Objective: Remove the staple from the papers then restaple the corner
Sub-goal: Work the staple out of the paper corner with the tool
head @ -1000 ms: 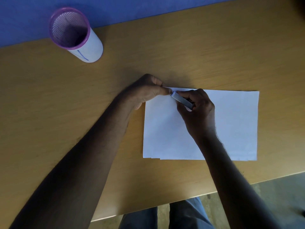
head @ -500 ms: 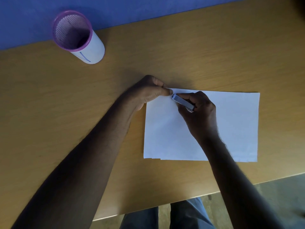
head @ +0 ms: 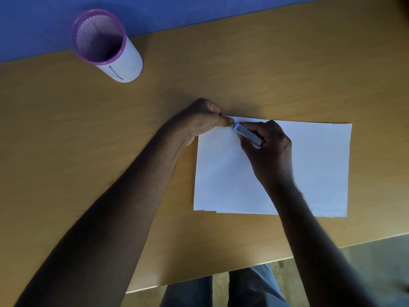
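Note:
A stack of white papers point(head: 309, 169) lies flat on the wooden table point(head: 66, 151). My left hand point(head: 201, 122) pinches the papers' top-left corner between thumb and fingers. My right hand point(head: 270, 151) grips a small silver stapler point(head: 246, 135), its nose pointing at that corner, right beside my left thumb. The staple itself is hidden by my fingers.
A white mesh pen holder with a purple rim point(head: 106, 45) stands at the table's far left, by the blue wall. The table's near edge runs just behind my forearms, with my legs in jeans point(head: 221, 291) below.
The silver stapler's nose has edged slightly closer to my left thumb at the corner. Both hands otherwise hold their places.

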